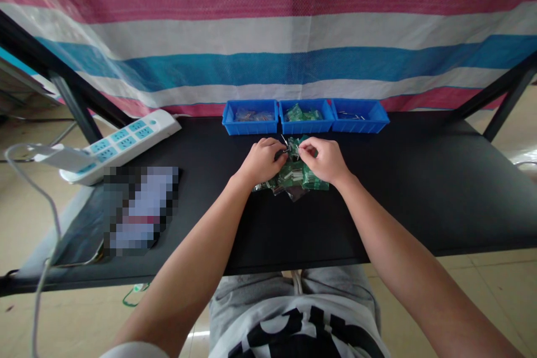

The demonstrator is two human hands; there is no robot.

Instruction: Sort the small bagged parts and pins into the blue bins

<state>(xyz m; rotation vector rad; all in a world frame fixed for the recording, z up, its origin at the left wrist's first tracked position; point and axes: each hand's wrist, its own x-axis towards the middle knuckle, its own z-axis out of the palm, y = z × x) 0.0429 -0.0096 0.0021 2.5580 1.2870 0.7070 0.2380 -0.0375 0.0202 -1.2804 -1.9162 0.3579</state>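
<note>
Lying between left hand [262, 160] and right hand [326, 161] fingers [309, 145]: green packets [292, 173]

A red, white and blue striped sheet [268, 67] hangs behind the black table [419, 190]. At its far left a white power strip [121, 144] with blue sockets lies slanted, a white charger [67, 158] at its near end and a pale cable [53, 207] curving nearward. Nearer, on the left, lies a pixelated oblong object [145, 210]. Pale floor tiles [486, 285] show beyond the table's near edge.

Soft, muted light, faint glare on the striped sheet [277, 39] (wide-angle stretch toward the edges)
</note>
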